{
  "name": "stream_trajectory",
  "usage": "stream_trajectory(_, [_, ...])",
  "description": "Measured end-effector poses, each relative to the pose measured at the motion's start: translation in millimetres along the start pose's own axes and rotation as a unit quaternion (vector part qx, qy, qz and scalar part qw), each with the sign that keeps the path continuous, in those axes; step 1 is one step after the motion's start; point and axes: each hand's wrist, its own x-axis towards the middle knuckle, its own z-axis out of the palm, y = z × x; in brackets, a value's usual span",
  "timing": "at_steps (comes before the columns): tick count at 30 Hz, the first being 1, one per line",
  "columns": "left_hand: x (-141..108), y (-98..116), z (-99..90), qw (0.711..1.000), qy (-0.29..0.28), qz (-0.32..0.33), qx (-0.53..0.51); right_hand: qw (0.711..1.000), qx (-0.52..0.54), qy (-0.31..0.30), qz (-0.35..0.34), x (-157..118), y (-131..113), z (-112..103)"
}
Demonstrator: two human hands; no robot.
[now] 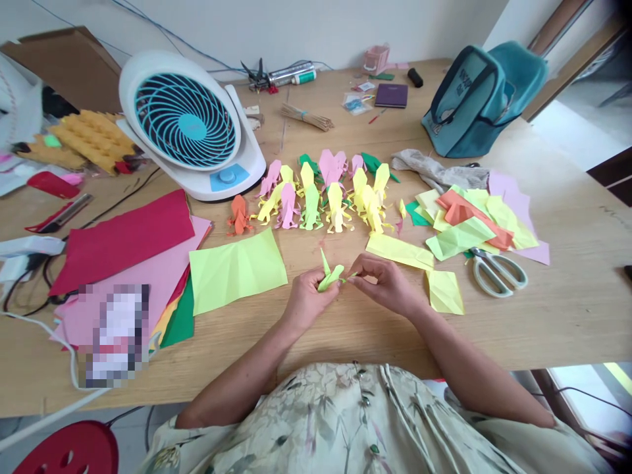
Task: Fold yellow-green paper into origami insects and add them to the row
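Observation:
My left hand (312,297) is closed on a light green folded paper figure (331,279), with one narrow point sticking up. My right hand (384,282) pinches a thin leg-like strip at the figure's right side. Just beyond my hands stand rows of folded paper figures with legs, such as an orange one (239,216), a pink one (287,208) and a yellow one (338,209). A creased light green sheet (237,268) lies left of my left hand. Near my right hand are a yellow paper strip (399,251) and a small yellow piece (445,292).
On the right lie scissors (498,271) beside a pile of paper scraps (474,214), with a teal bag (481,99) behind. A white fan (192,125) stands at back left. Coloured sheets (128,240), a blurred phone-like object (117,336) and cables occupy the left side.

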Motion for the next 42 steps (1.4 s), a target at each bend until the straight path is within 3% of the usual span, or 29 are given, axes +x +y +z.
stream_trajectory(6, [-0.4,2.5,0.2,0.999,-0.033,0.015,0.009,0.988,0.11,0.024,0.105,0.8,11.7,13.9])
stream_trajectory(21, [-2.3,8.4,3.0,0.995,-0.007,0.066,0.074,0.962,0.201,0.055,0.178,6.9,9.2,21.4])
stream_trajectory(28, [-2.1,1.5,3.4,0.998,0.025,0.025,0.059,0.967,0.196,0.019,0.164,4.1,6.9,18.4])
stream_trajectory(37, [0.7,3.4,0.8,0.99,-0.042,0.093,0.093,0.979,0.132,0.039,0.151,1.0,8.2,18.5])
stream_trajectory(42, [-0.6,1.0,1.7,0.99,-0.019,0.076,0.12,0.981,0.109,0.046,0.153,0.5,7.6,21.1])
